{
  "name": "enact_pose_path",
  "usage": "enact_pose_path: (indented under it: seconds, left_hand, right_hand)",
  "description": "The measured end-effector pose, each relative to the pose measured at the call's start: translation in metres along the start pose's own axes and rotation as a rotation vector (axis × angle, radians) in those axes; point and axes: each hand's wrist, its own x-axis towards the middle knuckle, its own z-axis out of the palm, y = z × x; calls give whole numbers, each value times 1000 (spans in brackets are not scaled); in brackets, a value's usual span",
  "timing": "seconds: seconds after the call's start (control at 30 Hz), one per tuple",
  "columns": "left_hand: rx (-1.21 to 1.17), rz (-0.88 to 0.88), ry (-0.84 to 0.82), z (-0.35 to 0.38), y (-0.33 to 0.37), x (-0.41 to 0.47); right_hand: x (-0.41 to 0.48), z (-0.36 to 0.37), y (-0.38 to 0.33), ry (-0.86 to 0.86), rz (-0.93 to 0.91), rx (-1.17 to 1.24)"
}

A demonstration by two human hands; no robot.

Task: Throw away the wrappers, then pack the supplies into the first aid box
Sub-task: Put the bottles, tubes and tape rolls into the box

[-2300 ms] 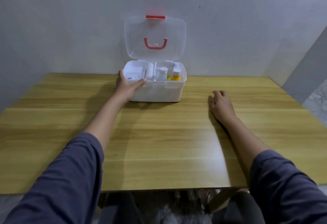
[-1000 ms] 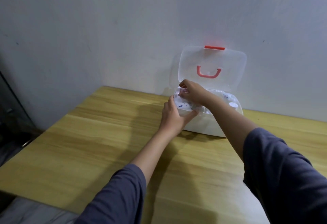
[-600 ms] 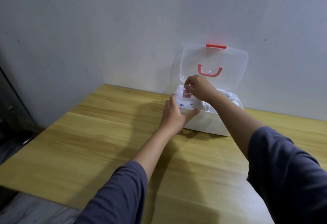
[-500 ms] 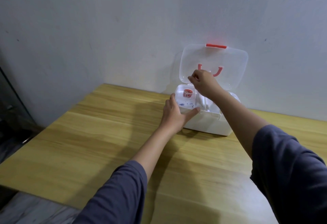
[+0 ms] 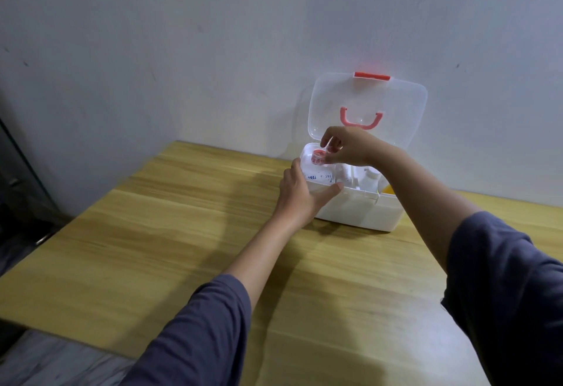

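A white first aid box (image 5: 359, 209) stands on the wooden table (image 5: 152, 248) against the wall, its clear lid (image 5: 405, 102) with a red handle upright. My left hand (image 5: 300, 196) grips the box's front left corner. My right hand (image 5: 350, 148) reaches over the left compartment, fingers pinched on a small red tape roll (image 5: 317, 155) just above the rim. Below the roll lies a white printed packet (image 5: 318, 177). A white bottle (image 5: 370, 178) and something yellow (image 5: 387, 190) sit further right, partly hidden by my right arm.
The grey wall (image 5: 213, 50) rises directly behind the box. The table's left edge (image 5: 76, 221) drops to a dark floor area, and its near edge runs across the lower left.
My right hand came from the table to the box with the red tape roll, lowered it into the left compartment, lifted briefly, and is back on the roll. My left hand has kept hold of the corner.
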Motion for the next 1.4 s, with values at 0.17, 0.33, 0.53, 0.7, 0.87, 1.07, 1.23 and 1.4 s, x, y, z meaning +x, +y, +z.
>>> enact_pose_path:
  seconds: [0.17,0.33,0.53,0.7,0.87,1.07,1.23,1.4]
  left_hand:
    - [-1,6,1,1,-1,0]
    - [-14,17,6,1,-1,0]
    - [-18,12,15,0,0,-1]
    - [-10,-1,8,0,0,0]
    - [-6,0,-3,1,1,1]
    - [-40,-1,-12,0,-1,0]
    - [-70,4,-9,1,-3,0]
    - [-113,17,26,5,-6,0]
  right_hand:
    - [2,6,-2,35,-30,-43]
    - [5,17,-6,96,-7,-68]
    - [0,9,-5,66,18,-60]
    - [1,11,-3,109,48,-9]
    - [0,11,-3,124,70,32]
    - [-12,-21,12,357,79,290]
    - [-14,-58,43,902,202,404]
    - [3,-71,68,928,379,481]
